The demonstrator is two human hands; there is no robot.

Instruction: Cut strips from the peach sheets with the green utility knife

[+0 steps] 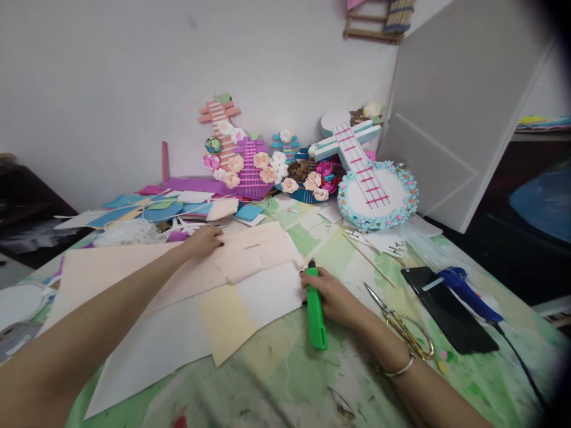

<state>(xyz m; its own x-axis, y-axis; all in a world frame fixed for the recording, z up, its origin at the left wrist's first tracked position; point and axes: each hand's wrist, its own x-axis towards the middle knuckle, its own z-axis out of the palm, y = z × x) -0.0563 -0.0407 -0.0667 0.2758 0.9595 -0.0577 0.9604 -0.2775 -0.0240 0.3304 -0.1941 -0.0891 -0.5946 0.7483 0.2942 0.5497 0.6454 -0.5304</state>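
Observation:
My right hand (332, 294) is closed around a green utility knife (316, 309), whose tip rests at the right edge of a white sheet (267, 294). My left hand (204, 241) reaches forward and lies flat, fingers spread, on a stack of pale peach foam sheets (250, 252). A pale yellow sheet (225, 321) overlaps the white one in front. All the sheets lie on a table with a green patterned cover (303, 368).
Gold-handled scissors (401, 321) lie right of my wrist, beside a black phone (446, 306) with a blue glue gun (468, 291) on it. Foam guitar crafts with paper flowers (285, 166) lean against the back wall. Coloured paper scraps (151, 208) litter the back left. Wooden skewers (366, 255) lie nearby.

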